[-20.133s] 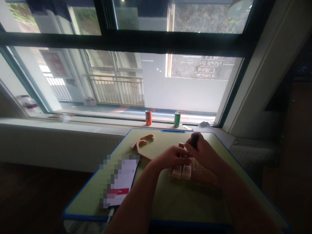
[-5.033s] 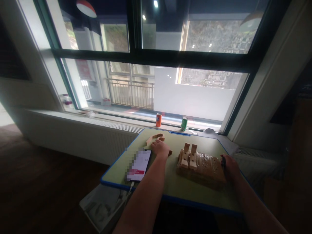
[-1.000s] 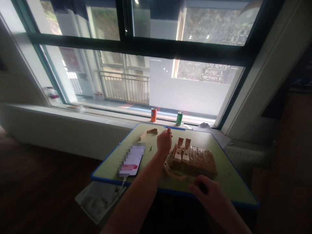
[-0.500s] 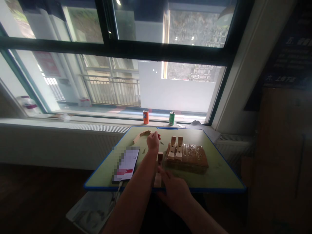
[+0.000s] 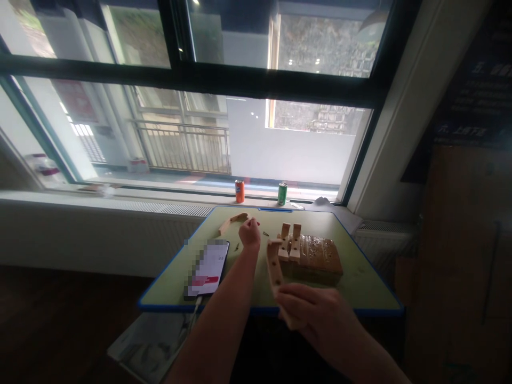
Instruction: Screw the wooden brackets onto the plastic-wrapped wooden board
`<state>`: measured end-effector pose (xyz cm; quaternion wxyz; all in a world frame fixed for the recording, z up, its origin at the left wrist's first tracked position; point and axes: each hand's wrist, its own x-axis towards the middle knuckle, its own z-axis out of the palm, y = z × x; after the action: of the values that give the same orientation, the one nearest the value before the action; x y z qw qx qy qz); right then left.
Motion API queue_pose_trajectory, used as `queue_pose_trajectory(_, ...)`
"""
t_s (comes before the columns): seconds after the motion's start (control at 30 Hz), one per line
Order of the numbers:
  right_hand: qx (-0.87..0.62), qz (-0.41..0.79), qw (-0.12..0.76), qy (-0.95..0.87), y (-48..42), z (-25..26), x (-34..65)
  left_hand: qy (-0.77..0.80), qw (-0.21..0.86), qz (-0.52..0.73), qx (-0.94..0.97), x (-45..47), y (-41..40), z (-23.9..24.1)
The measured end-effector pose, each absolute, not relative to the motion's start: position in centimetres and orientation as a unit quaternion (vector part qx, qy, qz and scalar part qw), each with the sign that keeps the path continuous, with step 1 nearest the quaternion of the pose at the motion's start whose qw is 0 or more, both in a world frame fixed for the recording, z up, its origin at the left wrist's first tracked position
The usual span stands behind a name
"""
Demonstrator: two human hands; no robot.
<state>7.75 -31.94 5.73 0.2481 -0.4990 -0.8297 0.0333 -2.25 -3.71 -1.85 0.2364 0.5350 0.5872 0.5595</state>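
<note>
My right hand [image 5: 324, 312] is closed round the near end of a curved wooden piece with holes [image 5: 274, 264], raised at the table's near side. Its hooked end points away from me. Further out over the table, my left hand [image 5: 250, 233] is curled closed; whatever it may hold is hidden. Beside it lies another curved wooden piece [image 5: 228, 223]. Small metal screws lie around that hand: one screw [image 5: 266, 233] to its right, another [image 5: 237, 247] to its left. Two similar wooden pieces [image 5: 295, 244] stand upright against a brown, tape-wrapped box [image 5: 322, 256].
A phone [image 5: 208, 269] with a cable lies on the left of the blue-edged table [image 5: 368, 290]. An orange can [image 5: 239, 192] and a green can [image 5: 282, 194] stand on the windowsill behind. A large cardboard box [image 5: 460, 240] is at the right.
My right hand has picked up the wooden piece from the table's near edge and moved right with it, tilting it up. My left hand stays almost in place, shifting slightly left.
</note>
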Motion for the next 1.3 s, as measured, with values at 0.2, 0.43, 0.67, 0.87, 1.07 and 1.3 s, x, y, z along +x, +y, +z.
queue_pose_trajectory(0.2, -0.586, -0.087, 0.306, -0.745, -29.9, 5.2, 15.2, 0.59, 0.215, 0.551, 0.55, -1.8, -4.2, -1.7)
queue_pose_trajectory(0.43, -0.612, -0.052, 0.265, -0.743, -25.6, 0.6, 17.6, 0.589, 0.201, 0.54, 0.567, -1.7, -3.9, -2.2)
queue_pose_trajectory(0.67, -0.612, -0.001, 0.288, -0.737, -25.9, 2.8, 17.9, 0.59, 0.179, 0.519, 0.592, -1.5, -3.8, -2.6)
queue_pose_trajectory(0.87, -0.597, 0.007, 0.282, -0.751, -25.6, 2.0, 17.8, 0.595, 0.164, 0.49, 0.616, -1.1, -4.2, -2.8)
queue_pose_trajectory(1.07, -0.594, 0.012, 0.331, -0.733, -25.3, 1.2, 17.6, 0.597, 0.139, 0.472, 0.634, -1.1, -4.1, -3.1)
queue_pose_trajectory(1.3, -0.589, 0.033, 0.361, -0.723, -26.3, 1.7, 17.5, 0.6, 0.111, 0.436, 0.661, -1.1, -4.1, -3.3)
